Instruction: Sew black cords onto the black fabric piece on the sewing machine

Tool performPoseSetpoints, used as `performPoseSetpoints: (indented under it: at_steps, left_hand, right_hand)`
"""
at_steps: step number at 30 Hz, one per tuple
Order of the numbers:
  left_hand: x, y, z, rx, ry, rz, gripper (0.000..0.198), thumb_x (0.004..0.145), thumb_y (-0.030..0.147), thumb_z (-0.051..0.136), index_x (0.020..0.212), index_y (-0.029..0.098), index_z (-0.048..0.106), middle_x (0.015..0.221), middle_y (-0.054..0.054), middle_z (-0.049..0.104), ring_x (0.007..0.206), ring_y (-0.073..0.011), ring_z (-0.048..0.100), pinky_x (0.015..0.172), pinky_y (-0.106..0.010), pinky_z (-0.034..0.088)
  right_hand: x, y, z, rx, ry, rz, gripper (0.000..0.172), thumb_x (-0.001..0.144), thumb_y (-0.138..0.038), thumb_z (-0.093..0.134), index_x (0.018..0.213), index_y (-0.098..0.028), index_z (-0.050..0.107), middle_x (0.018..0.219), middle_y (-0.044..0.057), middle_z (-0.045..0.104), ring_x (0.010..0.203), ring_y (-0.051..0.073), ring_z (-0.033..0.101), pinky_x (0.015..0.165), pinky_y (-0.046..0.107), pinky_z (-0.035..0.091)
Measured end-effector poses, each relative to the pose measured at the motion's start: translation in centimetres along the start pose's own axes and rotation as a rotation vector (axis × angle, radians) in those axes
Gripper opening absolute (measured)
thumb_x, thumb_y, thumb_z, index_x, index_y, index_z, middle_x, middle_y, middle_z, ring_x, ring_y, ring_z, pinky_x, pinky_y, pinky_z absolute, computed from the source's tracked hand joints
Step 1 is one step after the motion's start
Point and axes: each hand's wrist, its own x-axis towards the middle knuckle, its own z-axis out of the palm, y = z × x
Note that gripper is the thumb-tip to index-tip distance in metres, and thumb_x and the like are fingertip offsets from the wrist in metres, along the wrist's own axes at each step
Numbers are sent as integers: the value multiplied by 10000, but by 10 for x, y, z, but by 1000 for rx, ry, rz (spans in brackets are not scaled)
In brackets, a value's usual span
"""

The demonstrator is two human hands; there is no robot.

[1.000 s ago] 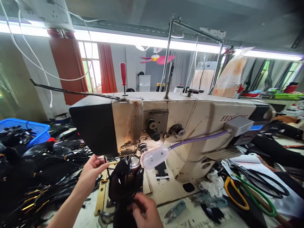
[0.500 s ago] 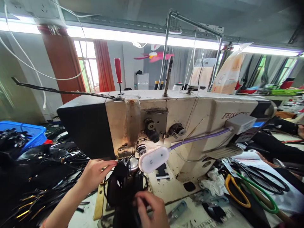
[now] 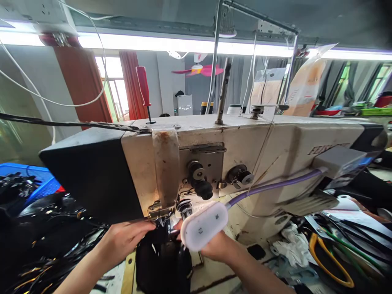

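Now, at the left, the blue basket sits beyond a heap of black straps, both partly cut off by the frame's edge. The black strip on the machine's top runs out of view there; half a second ago its free end was visible. The left hand has shifted a little to the right, coming in below the machine's dark end cover. Its forearm slants up from the bottom edge, wrist bent, fingers stretched out and pressed together, with the tips at the edge of the black fabric piece; whether they pinch it cannot be told.

That piece hangs below the needle area of the sewing machine, between the hands, its upper end at the metal parts there. The machine looms larger than before. Right of the piece, the lamp covers much of the right hand, which has risen from the fabric's lower part. Its forearm reaches in from the lower right, and fingertips show left of the lamp; their grip is hidden. Farther right lie a crumpled white cloth and a yellow handle.
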Motion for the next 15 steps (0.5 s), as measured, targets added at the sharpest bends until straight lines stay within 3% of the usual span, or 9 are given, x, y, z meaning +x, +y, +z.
performPoseSetpoints:
  at_steps: [3,5,7,11,15]
  left_hand:
    - [6,8,-1,-127,-17,-93,288,841,181,535,899,282,799,880,-5,779,794,-182,752,764,-190,578]
    - [7,10,-1,-211,-65,-159,298,848,223,510,860,275,804,904,-12,777,836,-190,747,791,-211,576]
    - [6,11,0,-256,-105,-274,299,846,279,504,866,285,802,937,-7,774,880,-192,738,838,-228,564]
    - [13,17,3,-265,-94,-675,277,763,438,586,816,275,804,928,-12,778,952,-254,717,923,-317,538]
    - [21,30,6,-408,48,-923,332,602,470,726,788,205,799,916,-59,778,970,-316,700,932,-379,534]
  right_hand:
    - [1,-17,-5,-220,-444,-172,232,846,-158,569,970,-199,761,996,81,733,982,223,670,919,336,493]
    - [3,-21,-6,-391,-551,-303,316,916,-120,471,1086,-179,731,1070,105,717,1047,210,655,964,325,472]
    - [5,-21,-2,-450,-498,-439,285,925,-133,495,1095,-171,721,1028,101,723,1008,198,668,931,294,496]
    - [-5,-25,-1,-556,-258,-680,287,934,-101,442,1034,-129,709,897,95,728,876,184,682,822,265,537]
    - [-42,-47,-41,-763,-79,-801,268,935,-104,452,1045,-167,689,807,71,716,833,190,671,835,308,536]
